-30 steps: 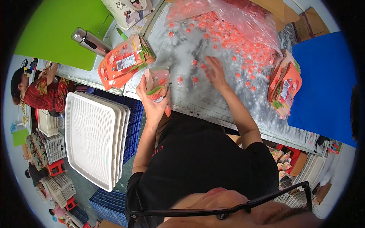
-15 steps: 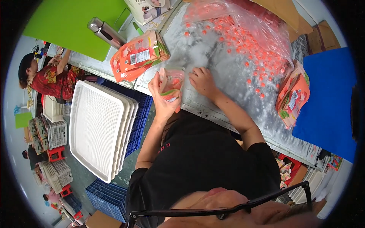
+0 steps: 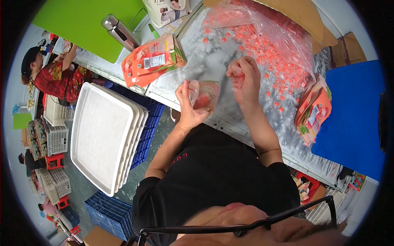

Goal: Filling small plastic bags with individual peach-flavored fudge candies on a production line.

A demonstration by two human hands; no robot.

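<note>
Pale, see-through film with a blurred reddish patch is seen on the small pouch (image 3: 208, 95), which is held above the desk (image 3: 219, 53) near its front edge. Its left side is pinched by the fingers of the left hand (image 3: 190, 114); those of the right hand (image 3: 247, 80) are curled together nearby, apart from the pouch, and whether a piece is enclosed cannot be told. It may be judged light, soft and rather slippery, best gripped at the side edges so that the walls are not crumpled. No writing can be read on it. White barcode panels and fine print are carried by the left pouch stack (image 3: 154, 61) and right pouch stack (image 3: 314, 110); dark lettering is borne by the white bag (image 3: 166, 13).
</note>
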